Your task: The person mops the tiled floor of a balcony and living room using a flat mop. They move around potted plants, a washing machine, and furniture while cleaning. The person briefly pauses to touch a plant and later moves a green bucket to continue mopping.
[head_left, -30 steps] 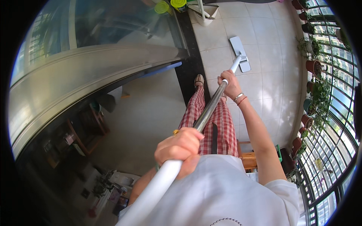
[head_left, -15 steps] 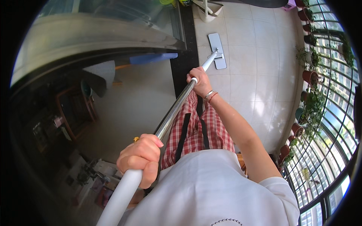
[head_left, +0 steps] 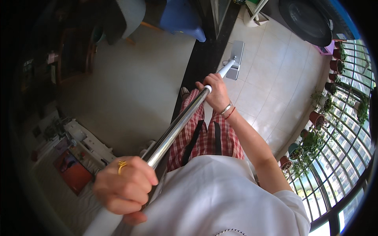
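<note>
A flat mop with a long pole runs slantwise across my body. My left hand (head_left: pixel 126 187), with a gold ring, is closed round the white upper grip (head_left: pixel 103 222). Farther down, my right hand (head_left: pixel 216 91) wraps the pole just below the silver metal section (head_left: pixel 179 131), at the white collar. Bracelets circle that wrist. At the far end the grey rectangular mop head (head_left: pixel 237 49) rests on the pale floor tiles (head_left: pixel 260 88), close beside the dark door sill (head_left: pixel 197 65). The mop head's underside is hidden.
A white dustpan (head_left: pixel 254 19) stands beyond the mop head, near a dark washing machine (head_left: pixel 311 21). Potted plants (head_left: pixel 317 118) line the barred window at right. A blue plastic stool (head_left: pixel 181 19) stands inside, left of the sill. A cluttered white cabinet (head_left: pixel 86 137) is at lower left.
My view has turned, bringing the washing machine and stool further into sight. My left hand has drawn back toward the lower left with the pole. Both hands keep their hold.
</note>
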